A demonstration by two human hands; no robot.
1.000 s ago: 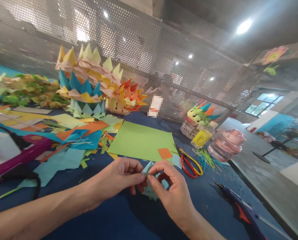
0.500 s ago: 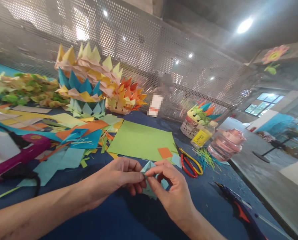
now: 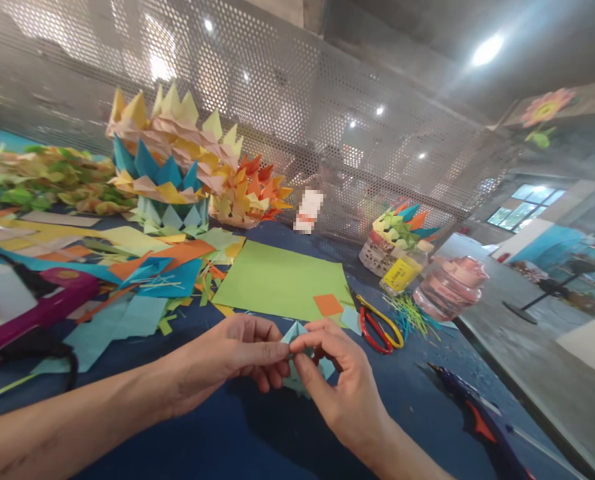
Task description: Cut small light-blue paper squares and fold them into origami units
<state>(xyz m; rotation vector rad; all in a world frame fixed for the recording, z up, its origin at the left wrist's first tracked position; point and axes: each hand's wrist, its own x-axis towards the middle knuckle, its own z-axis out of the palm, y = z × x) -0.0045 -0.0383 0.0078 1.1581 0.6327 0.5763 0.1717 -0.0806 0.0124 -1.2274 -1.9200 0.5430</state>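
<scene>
A light blue folded paper piece with pointed tips is held between both hands, above the blue table. My left hand grips its left side, thumb and fingers pressed together. My right hand pinches it from the right, thumb and index finger meeting close to the left fingertips. Much of the paper is covered by the fingers, so its full shape cannot be made out. Just beyond the hands lies a green paper sheet with an orange paper square on it.
Red and yellow scissors lie right of the sheet. A glue gun rests nearer, at right. A pink bottle stands by the table edge. Left are a purple tool and paper scraps; behind, folded-paper crowns.
The hands and the light blue paper stay almost in place, with only slight finger movement. The whole view has shifted very slightly.
</scene>
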